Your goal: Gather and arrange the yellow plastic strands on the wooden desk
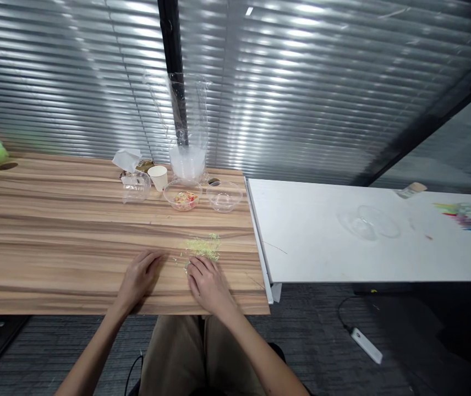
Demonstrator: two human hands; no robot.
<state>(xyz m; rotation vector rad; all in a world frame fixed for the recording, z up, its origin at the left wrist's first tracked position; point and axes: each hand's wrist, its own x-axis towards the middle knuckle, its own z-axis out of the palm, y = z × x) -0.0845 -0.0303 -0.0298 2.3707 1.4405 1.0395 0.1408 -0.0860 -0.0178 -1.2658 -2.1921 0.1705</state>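
A loose pile of small pale yellow-green pieces (203,247) lies scattered on the wood-grain table; their exact kind is too small to make out. My right hand (209,286) rests at the near edge of this pile, its fingers slightly apart, stretched over the closest pieces, and its thumb off to the left. Nothing shows in its grasp. To the left of the pile, my left hand (137,278) lies on its side on the tabletop, fingers loosely extended to the right and holding nothing. Farther back stands a clear bowl (172,196) with small red, yellow and orange pieces in it.
Beside that bowl sits another clear bowl (224,198). Behind are a paper cup (158,177), a clear container (135,188) and a tall plastic sleeve of stacked bowls (187,159). A white table (301,231) adjoins on the right, holding clear plastic lids (367,223) and coloured sticks (470,215).
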